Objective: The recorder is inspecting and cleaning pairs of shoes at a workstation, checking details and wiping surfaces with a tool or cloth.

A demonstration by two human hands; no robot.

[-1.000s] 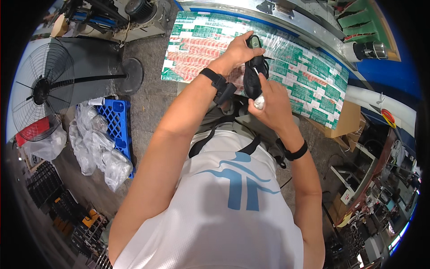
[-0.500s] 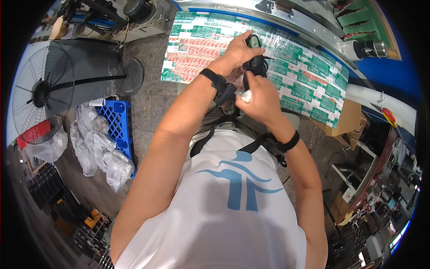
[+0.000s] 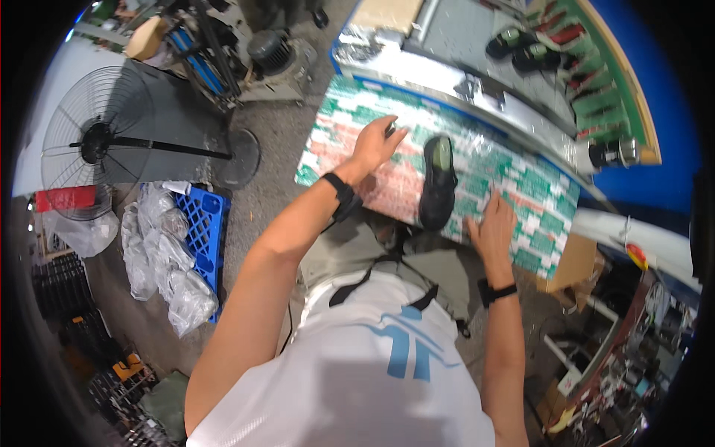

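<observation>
A black lace-up shoe (image 3: pixel 438 190) with a pale green insole stands on the table (image 3: pixel 555 223), which is covered in green, white and red printed sheeting under clear wrap. Its toe points toward me. To the left of the shoe is my left hand (image 3: pixel 376 145), fingers apart and clear of it; a small dark patch shows between the fingertips, too blurred to name. My right hand (image 3: pixel 494 229) hovers low over the table to the shoe's right, thumb and forefinger spread. Neither hand touches the shoe.
Behind the table runs a conveyor (image 3: pixel 477 45) with a pair of dark shoes (image 3: pixel 523 51) on it. A green rack (image 3: pixel 599 82) stands at the far right. To my left are a floor fan (image 3: pixel 97 141) and a blue pallet (image 3: pixel 207 223) with plastic-bagged items (image 3: pixel 160 257).
Both hands have let go of the shoe and moved apart, left and right. The shoe now rests on the table. The small white thing at my right hand no longer shows. The view has shifted.
</observation>
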